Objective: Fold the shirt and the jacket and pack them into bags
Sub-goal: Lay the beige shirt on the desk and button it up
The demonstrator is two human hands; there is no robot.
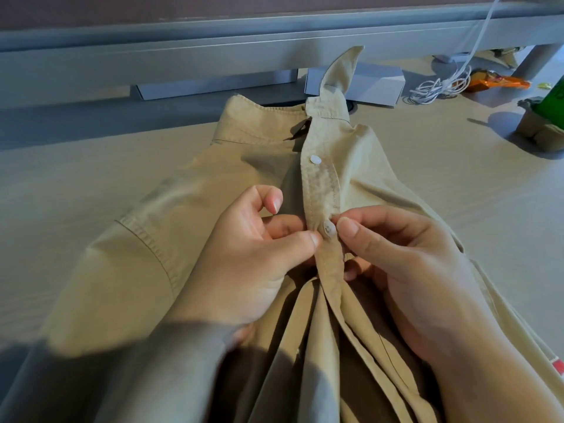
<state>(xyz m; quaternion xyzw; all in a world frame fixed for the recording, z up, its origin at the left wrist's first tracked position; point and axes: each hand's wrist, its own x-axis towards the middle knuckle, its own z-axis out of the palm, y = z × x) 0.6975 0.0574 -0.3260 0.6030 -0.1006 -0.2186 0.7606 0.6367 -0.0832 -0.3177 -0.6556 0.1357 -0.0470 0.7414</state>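
A beige button-up shirt (189,209) lies front up on the table (61,184), its collar at the far end with one collar point standing up. The top white button (316,160) is fastened. My left hand (244,257) pinches the placket from the left, just beside a second white button (329,229). From the right, my right hand (406,270) pinches the placket edge at that same button. Below my hands the shirt front hangs open in folds. No jacket or bag can be made out.
A white box (375,83) stands behind the collar. A coiled white cable (439,87) and an orange packet (494,82) lie at the far right. A green object (552,99) on a beige lump sits at the right edge. A grey rail (183,56) runs along the back.
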